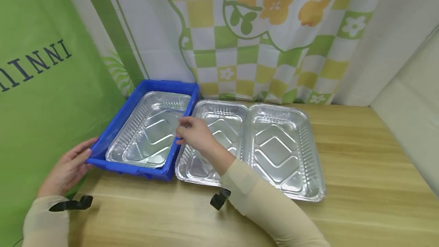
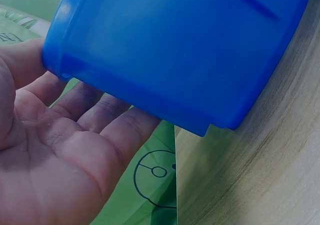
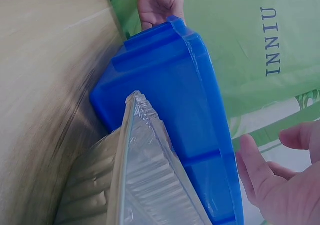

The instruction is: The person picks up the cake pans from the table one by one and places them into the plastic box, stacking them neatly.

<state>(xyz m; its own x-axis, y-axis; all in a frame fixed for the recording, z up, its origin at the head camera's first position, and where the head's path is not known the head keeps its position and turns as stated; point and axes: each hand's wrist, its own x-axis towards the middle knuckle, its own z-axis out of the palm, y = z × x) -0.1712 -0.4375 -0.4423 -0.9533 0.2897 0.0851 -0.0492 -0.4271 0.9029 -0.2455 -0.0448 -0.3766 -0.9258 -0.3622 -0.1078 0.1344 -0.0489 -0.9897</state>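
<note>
A blue plastic bin (image 1: pixel 118 125) stands at the left of the table with a foil tray (image 1: pixel 159 127) inside it. My left hand (image 1: pixel 68 169) grips the bin's front left corner; in the left wrist view the thumb lies at the rim and the fingers reach behind the wall. Above the bin's right rim is my right hand (image 1: pixel 197 134), its fingers loosely bent with nothing between them. In the right wrist view its fingertips are close beside the rim; whether they touch it I cannot tell. Under the right forearm lies a second foil tray (image 1: pixel 214 125), partly covered.
A third foil tray (image 1: pixel 276 144) sits side by side with the second one on the wooden table (image 1: pixel 360 170). Behind them hangs a patterned curtain (image 1: pixel 247 56). Green cloth (image 1: pixel 51 87) covers the left side, and a pale wall (image 1: pixel 411 98) borders the right.
</note>
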